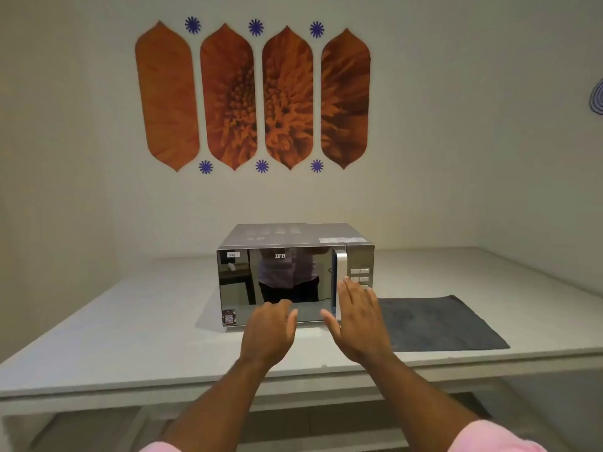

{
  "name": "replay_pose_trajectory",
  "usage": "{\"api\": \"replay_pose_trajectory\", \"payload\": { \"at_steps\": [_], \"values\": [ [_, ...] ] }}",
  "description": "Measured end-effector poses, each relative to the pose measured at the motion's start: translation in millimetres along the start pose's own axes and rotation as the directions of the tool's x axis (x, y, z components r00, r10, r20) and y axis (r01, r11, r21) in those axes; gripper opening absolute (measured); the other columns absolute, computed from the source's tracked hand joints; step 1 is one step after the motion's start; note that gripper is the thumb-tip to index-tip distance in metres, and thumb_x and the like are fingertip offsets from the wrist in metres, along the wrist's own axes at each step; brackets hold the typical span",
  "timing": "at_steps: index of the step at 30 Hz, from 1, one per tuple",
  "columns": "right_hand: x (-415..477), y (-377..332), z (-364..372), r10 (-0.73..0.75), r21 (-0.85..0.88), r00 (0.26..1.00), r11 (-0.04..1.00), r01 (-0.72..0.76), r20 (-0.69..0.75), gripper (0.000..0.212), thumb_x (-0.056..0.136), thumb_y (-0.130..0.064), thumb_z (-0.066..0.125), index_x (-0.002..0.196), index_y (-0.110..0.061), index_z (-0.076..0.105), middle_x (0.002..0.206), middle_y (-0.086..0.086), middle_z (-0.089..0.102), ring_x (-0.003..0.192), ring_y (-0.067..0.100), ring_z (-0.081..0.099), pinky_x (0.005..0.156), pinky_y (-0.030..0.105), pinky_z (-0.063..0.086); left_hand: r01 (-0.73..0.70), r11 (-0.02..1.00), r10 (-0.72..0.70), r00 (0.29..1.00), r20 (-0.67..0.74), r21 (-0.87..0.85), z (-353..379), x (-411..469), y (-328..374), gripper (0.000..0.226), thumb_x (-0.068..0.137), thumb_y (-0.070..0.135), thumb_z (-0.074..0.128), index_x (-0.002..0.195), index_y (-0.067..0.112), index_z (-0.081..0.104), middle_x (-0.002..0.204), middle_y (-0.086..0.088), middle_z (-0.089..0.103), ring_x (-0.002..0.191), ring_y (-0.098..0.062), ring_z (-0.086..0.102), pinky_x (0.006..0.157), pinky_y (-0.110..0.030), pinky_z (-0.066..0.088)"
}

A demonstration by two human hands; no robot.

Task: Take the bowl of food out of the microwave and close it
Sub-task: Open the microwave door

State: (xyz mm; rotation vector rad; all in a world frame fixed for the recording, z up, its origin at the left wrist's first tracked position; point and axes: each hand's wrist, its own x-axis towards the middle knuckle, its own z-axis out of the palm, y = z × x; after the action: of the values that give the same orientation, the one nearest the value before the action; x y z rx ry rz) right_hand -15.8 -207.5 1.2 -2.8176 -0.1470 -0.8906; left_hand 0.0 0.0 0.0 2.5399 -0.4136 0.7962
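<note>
Both forearms extend forward, pink sleeves at the elbows; left hand [268,332] palm down, fingers loosely curled, empty; right hand [359,322] open, fingers spread, empty, fingertips near the door handle [340,282], contact unclear; microwave [293,272] on white counter [130,321], mirrored door shut; bowl not visible; grey mat [434,324] at right.

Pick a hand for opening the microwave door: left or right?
Right. The right hand is open beside the door handle on the microwave; the left hand sits mid-door, farther from it.
</note>
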Motion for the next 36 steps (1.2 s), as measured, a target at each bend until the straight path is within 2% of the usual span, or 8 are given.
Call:
{"api": "replay_pose_trajectory", "payload": {
  "at_steps": [4,8,14,18,23,27,30,36],
  "values": [
    [52,17,-5,-0.019,-0.02,0.995,1.0,0.017,-0.096,0.073,0.1,-0.067,0.028,0.151,-0.017,0.041,0.154,0.006,0.049,0.145,0.024,0.041,0.123,0.046,0.025,0.167,0.938,-0.147,0.985,0.086,-0.305,24,37,16,0.036,0.102,0.038,0.06,0.134,0.02,0.066,0.117,0.003,0.076,0.103,-0.014,0.07,0.086,-0.032,0.058],
    [115,40,-3,-0.067,-0.047,0.996,0.997,0.064,-0.062,0.074,0.1,-0.065,0.025,0.153,-0.015,0.04,0.158,0.006,0.045,0.147,0.023,0.037,0.124,0.047,0.022,0.266,0.816,-0.2,0.963,0.18,-0.514,57,81,27,0.035,0.098,0.03,0.069,0.129,0.015,0.072,0.114,0.002,0.076,0.099,-0.007,0.068,0.083,-0.02,0.052],
    [206,78,6,-0.108,0.033,0.993,0.994,0.106,0.043,0.061,0.099,-0.045,0.029,0.145,-0.008,0.046,0.148,0.013,0.053,0.135,0.028,0.048,0.116,0.044,0.03,0.357,0.713,-0.258,0.934,0.248,-0.603,112,139,47,0.04,0.1,0.025,0.069,0.138,0.013,0.066,0.129,-0.003,0.073,0.115,-0.018,0.068,0.103,-0.034,0.057],
    [246,98,13,-0.107,0.056,0.982,0.993,0.099,0.154,0.048,0.103,-0.039,0.031,0.127,-0.007,0.058,0.131,0.014,0.064,0.115,0.029,0.058,0.102,0.043,0.039,0.331,0.688,-0.236,0.943,0.232,-0.645,137,159,59,0.04,0.101,0.024,0.068,0.14,0.018,0.064,0.12,0.007,0.072,0.1,0.0,0.067,0.088,-0.015,0.053],
    [267,114,24,-0.086,0.141,0.96,0.989,0.049,0.267,0.039,0.105,-0.037,0.026,0.093,-0.014,0.056,0.099,0.009,0.061,0.087,0.023,0.055,0.086,0.041,0.046,0.315,0.673,-0.216,0.949,0.23,-0.668,157,168,70,0.035,0.104,0.03,0.062,0.137,0.019,0.064,0.124,0.001,0.076,0.114,-0.014,0.07,0.102,-0.036,0.058],
    [271,120,29,-0.104,0.237,0.96,0.971,0.041,0.259,0.04,0.105,-0.033,0.028,0.076,-0.019,0.05,0.084,0.007,0.056,0.08,0.023,0.054,0.074,0.038,0.042,0.296,0.687,-0.229,0.955,0.189,-0.664,164,166,74,0.025,0.108,0.028,0.054,0.126,0.019,0.068,0.11,-0.002,0.076,0.099,-0.01,0.069,0.087,-0.029,0.057],
    [274,122,26,-0.121,0.255,0.954,0.966,0.048,0.276,0.041,0.104,-0.03,0.028,0.067,-0.02,0.043,0.077,0.006,0.051,0.077,0.026,0.051,0.071,0.036,0.038,0.301,0.711,-0.275,0.951,0.142,-0.636,168,165,74,0.026,0.109,0.021,0.05,0.105,0.005,0.071,0.089,-0.014,0.071,0.076,-0.014,0.057,0.071,-0.033,0.047],
    [274,125,25,-0.108,0.292,0.946,0.956,0.015,0.304,0.042,0.104,-0.027,0.029,0.07,-0.015,0.049,0.085,0.012,0.056,0.079,0.027,0.053,0.072,0.038,0.04,0.322,0.736,-0.315,0.942,0.119,-0.595,164,163,77,0.031,0.109,0.018,0.052,0.081,0.012,0.064,0.067,0.004,0.055,0.061,-0.007,0.047,0.061,-0.027,0.039]
  ]
}}
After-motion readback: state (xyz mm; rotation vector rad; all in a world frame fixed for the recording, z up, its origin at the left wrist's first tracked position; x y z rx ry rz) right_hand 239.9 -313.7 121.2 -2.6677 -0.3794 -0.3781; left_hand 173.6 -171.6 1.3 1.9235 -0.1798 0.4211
